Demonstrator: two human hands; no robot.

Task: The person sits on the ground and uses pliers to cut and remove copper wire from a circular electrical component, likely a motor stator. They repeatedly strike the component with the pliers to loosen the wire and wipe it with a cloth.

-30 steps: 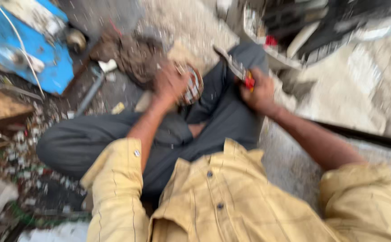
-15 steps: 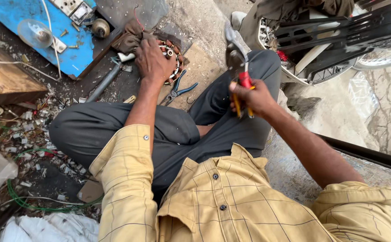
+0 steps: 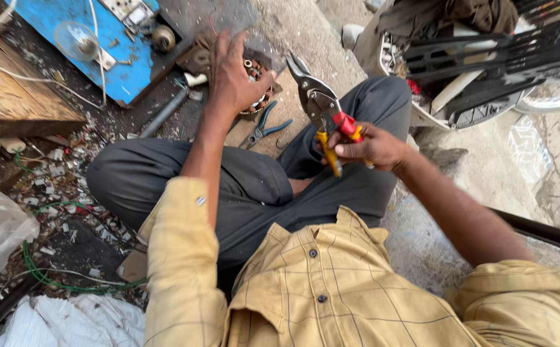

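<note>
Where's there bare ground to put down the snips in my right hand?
Bare concrete lies beyond the snips, between the blue machine and the motorcycle. Around the left hand, the motor part and blue pliers crowd it; scrap litter covers the left.
</note>
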